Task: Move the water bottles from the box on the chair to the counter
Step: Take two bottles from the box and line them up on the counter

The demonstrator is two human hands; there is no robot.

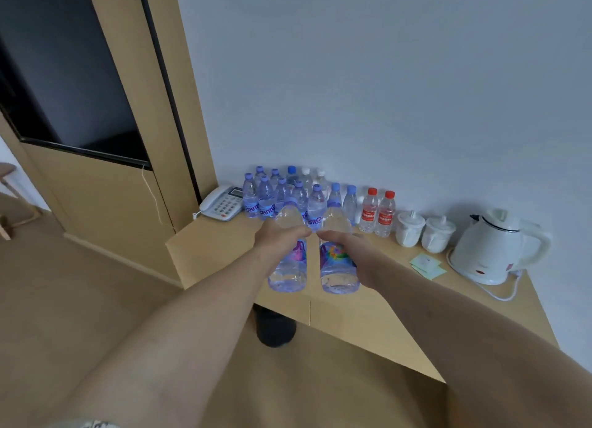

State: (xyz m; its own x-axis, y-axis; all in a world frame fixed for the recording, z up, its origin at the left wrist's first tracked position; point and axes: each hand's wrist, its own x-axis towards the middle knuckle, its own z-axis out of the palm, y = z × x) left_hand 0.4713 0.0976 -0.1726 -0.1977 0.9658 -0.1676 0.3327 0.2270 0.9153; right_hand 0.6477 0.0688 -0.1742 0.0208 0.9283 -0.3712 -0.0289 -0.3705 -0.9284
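My left hand grips a clear water bottle with a purple label around its upper body. My right hand grips a second clear bottle with a colourful label, right beside the first. Both bottles hang over the front part of the tan counter, tilted with their bases toward me. Behind them, several purple-capped water bottles stand grouped against the wall. The box and the chair are out of view.
Two red-capped bottles stand right of the group, then two white lidded cups, a white electric kettle and green sachets. A white telephone sits at the counter's left end. A dark bin stands below.
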